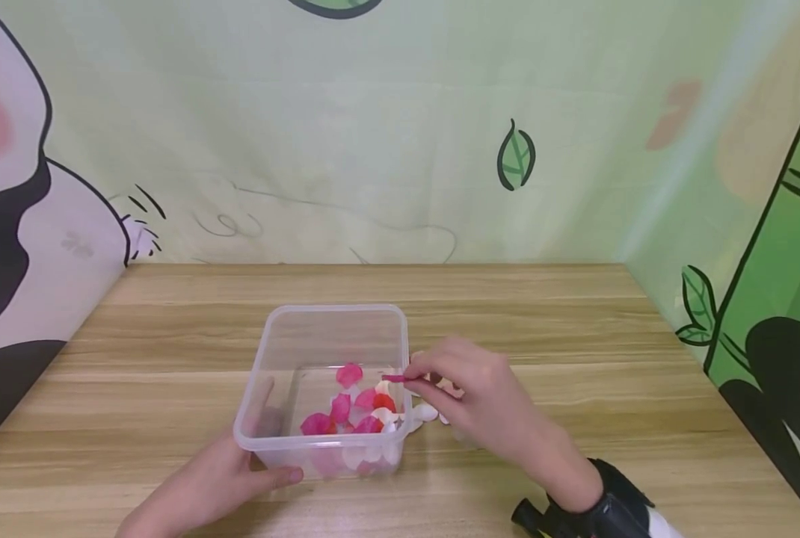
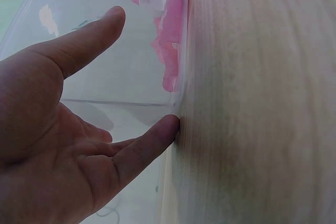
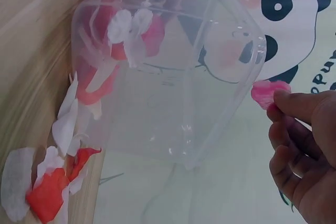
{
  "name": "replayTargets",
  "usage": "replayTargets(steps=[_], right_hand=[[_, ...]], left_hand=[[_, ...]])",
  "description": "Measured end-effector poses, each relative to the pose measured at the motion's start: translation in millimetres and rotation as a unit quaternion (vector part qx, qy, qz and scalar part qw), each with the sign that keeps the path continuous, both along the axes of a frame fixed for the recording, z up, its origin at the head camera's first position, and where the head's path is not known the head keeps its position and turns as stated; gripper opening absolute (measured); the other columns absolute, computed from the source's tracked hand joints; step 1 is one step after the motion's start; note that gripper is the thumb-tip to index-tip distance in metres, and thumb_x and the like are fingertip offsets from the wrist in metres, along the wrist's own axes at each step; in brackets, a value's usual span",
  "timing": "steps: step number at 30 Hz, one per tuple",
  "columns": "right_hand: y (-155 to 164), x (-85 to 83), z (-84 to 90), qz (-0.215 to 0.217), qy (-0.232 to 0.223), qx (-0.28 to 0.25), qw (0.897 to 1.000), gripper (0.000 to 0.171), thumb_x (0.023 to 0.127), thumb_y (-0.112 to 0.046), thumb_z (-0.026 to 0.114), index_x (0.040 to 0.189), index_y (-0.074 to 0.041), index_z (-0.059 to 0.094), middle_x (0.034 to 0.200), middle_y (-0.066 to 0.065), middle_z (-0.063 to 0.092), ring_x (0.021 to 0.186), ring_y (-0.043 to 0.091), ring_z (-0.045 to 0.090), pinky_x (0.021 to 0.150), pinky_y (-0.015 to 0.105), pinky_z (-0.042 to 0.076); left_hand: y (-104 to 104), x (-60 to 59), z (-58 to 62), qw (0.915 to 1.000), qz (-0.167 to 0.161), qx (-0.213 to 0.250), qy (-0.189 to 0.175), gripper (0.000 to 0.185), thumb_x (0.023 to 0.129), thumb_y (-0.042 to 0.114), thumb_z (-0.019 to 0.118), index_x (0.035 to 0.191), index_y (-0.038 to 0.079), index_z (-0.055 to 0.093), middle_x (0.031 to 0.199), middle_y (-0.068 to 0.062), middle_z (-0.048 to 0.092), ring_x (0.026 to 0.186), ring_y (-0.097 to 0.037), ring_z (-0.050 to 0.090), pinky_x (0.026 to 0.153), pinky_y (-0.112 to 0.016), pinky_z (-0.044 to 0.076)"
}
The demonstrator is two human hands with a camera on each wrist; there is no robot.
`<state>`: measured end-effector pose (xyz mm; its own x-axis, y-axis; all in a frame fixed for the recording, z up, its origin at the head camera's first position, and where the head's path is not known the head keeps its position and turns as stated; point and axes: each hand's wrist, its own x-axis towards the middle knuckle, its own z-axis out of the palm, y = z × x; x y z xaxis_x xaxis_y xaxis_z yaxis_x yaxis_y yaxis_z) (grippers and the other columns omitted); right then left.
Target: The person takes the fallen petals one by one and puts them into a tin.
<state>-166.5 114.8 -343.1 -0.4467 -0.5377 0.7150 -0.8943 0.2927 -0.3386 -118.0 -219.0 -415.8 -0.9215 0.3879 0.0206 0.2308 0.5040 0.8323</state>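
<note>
Head view: clear box (image 1: pixel 336 308), left of centre, well short of the worktop's (image 1: pixel 575 314) far edge, scattered petals (image 1: pixel 318 424) inside. Right hand (image 1: pixel 484 396), fingers pinching one pink petal (image 1: pixel 393 379) at the box's right rim, petal's long axis sideways, pointing left over the interior.
Left wrist view: left hand (image 2: pixel 52 140), fingers spread against the box.
Right wrist view: pink petal held at the fingertips, beside the rim; loose petals (image 3: pixel 47 198) on the worktop outside.

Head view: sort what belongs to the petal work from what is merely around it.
Part of the work:
- clear tub
- left hand, at the tub's corner
- right hand, pinching a pink petal
- petals inside the tub
- loose petals beside the tub

Merely around:
- panda backdrop
- wooden table
- black wrist strap
</note>
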Motion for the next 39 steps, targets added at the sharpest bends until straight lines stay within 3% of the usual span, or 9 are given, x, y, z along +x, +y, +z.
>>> replayTargets(steps=[7,11,14,19,25,32,39], right_hand=[[-5,5.2,-0.3,0.024,0.002,0.028,0.999,0.021,0.082,-0.004,0.086,0.1,-0.009,0.076,0.097,-0.005,0.073,0.086,0.01,0.063,0.077,0.02,0.053],[-6,5.4,-2.3,0.027,0.029,0.032,0.999,0.025,0.08,-0.002,0.086,0.102,-0.007,0.076,0.099,-0.003,0.074,0.086,0.01,0.064,0.089,0.029,0.054],[-6,5.3,-3.6,0.025,0.041,0.033,0.998,0.026,0.081,-0.002,0.086,0.105,-0.006,0.076,0.1,-0.001,0.074,0.087,0.011,0.065,0.089,0.03,0.055],[-3,5.1,-3.8,-0.003,0.019,0.043,0.999,0.025,0.084,-0.005,0.085,0.107,-0.006,0.076,0.102,0.001,0.073,0.089,0.013,0.068,0.08,0.021,0.055],[3,0.1,-1.2,-0.07,-0.009,0.056,0.996,0.02,0.087,-0.006,0.082,0.106,-0.006,0.075,0.099,0.001,0.074,0.083,0.013,0.066,0.074,0.026,0.056],[12,-11.9,-4.9,-0.168,-0.079,0.127,0.974,0.021,0.088,-0.011,0.083,0.107,-0.005,0.076,0.1,0.004,0.074,0.079,0.016,0.064,0.068,0.026,0.054],[19,-24.2,-14.3,-0.215,-0.138,0.203,0.945,0.022,0.089,-0.011,0.081,0.11,-0.005,0.075,0.102,0.005,0.072,0.081,0.018,0.066,0.069,0.032,0.055]], left_hand=[[-1,-1.2,-1.5,0.9997,-0.002,-0.007,0.025,0.118,0.085,0.033,0.087,0.164,0.006,0.004,0.128,-0.013,0.061,0.108,-0.026,0.06,0.09,-0.03,0.052],[-1,-0.9,-1.5,0.9999,-0.005,-0.009,0.013,0.117,0.086,0.034,0.085,0.164,0.004,0.003,0.126,-0.014,0.061,0.109,-0.028,0.058,0.089,-0.03,0.052],[0,0.1,-1.0,1.0,-0.005,-0.002,-0.001,0.117,0.087,0.033,0.085,0.164,0.005,0.002,0.125,-0.014,0.061,0.105,-0.028,0.057,0.085,-0.031,0.052],[0,0.3,-1.5,0.9999,-0.012,0.003,0.008,0.113,0.088,0.031,0.084,0.163,0.003,0.004,0.119,-0.012,0.062,0.097,-0.026,0.059,0.08,-0.031,0.053],[-1,-0.4,-0.6,0.9999,-0.012,0.003,0.0,0.114,0.088,0.033,0.084,0.163,0.006,0.003,0.121,-0.012,0.062,0.102,-0.029,0.057,0.08,-0.031,0.053],[-1,0.5,-0.4,0.9999,-0.012,0.007,-0.005,0.113,0.088,0.032,0.084,0.163,0.006,0.004,0.12,-0.012,0.062,0.101,-0.029,0.057,0.078,-0.031,0.053],[-1,0.7,0.8,0.9994,-0.013,0.016,-0.028,0.113,0.089,0.03,0.083,0.164,0.009,0.001,0.124,-0.015,0.059,0.097,-0.028,0.059,0.076,-0.031,0.054]])
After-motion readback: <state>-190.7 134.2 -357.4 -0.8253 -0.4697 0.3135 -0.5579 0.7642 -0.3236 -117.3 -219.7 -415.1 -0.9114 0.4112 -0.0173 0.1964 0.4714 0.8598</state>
